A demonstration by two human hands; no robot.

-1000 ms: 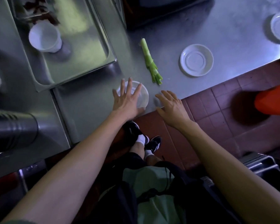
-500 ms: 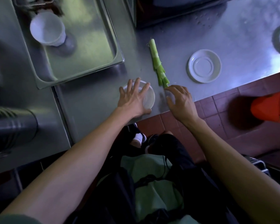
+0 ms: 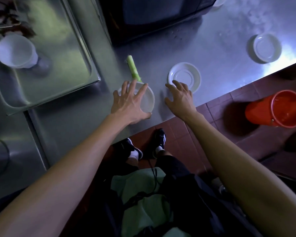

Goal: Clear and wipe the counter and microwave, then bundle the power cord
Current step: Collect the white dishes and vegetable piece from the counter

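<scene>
My left hand [image 3: 128, 103] grips a small white bowl [image 3: 146, 100] from above near the steel counter's [image 3: 212, 53] front edge, fingers over the far rim, thumb at the near rim. A green vegetable stalk [image 3: 132, 67] lies just beyond it, its lower end hidden behind the bowl. My right hand [image 3: 179, 96] is spread open, fingertips at the near edge of a white saucer [image 3: 184, 75]. The dark microwave [image 3: 152, 12] stands at the back of the counter. No power cord is visible.
A second white bowl [image 3: 266, 47] sits at the far right of the counter. At left a steel tray [image 3: 61, 48] holds a white cup [image 3: 15, 51] and dark scraps. A red bucket [image 3: 280, 108] stands on the tiled floor to the right.
My right hand has moved from the counter's edge past the stalk's tip to the saucer. My left hand has closed round the bowl, which now sits against the stalk's lower end.
</scene>
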